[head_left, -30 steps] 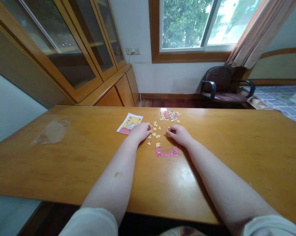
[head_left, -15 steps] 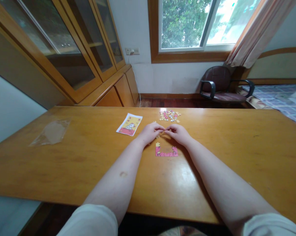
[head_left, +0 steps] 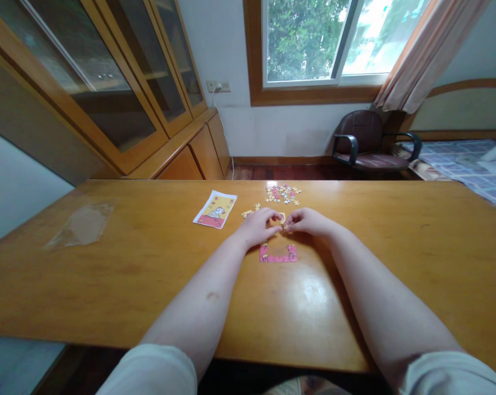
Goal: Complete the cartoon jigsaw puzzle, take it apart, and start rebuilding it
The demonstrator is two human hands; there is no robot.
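Observation:
My left hand [head_left: 259, 225] and my right hand [head_left: 308, 221] meet over the wooden table [head_left: 149, 274], fingertips pinched together around small yellow puzzle pieces [head_left: 281, 218]. Just below them lies a partly joined pink puzzle border [head_left: 278, 254], a U-shaped strip. A heap of loose puzzle pieces [head_left: 283, 193] sits farther back, and a few loose yellow pieces [head_left: 250, 211] lie beside my left hand. A yellow and pink picture card [head_left: 215, 209] lies to the left of my hands.
A clear plastic bag [head_left: 80, 225] lies flat at the table's left. Beyond the table stand a wooden glass-door cabinet [head_left: 120, 82], a dark armchair [head_left: 369, 144] under the window, and a bed [head_left: 470, 164] at the right.
My left hand slid right from the loose pieces to meet my right hand. Both hands then moved slightly nearer, above the pink border, pinching small pieces between them.

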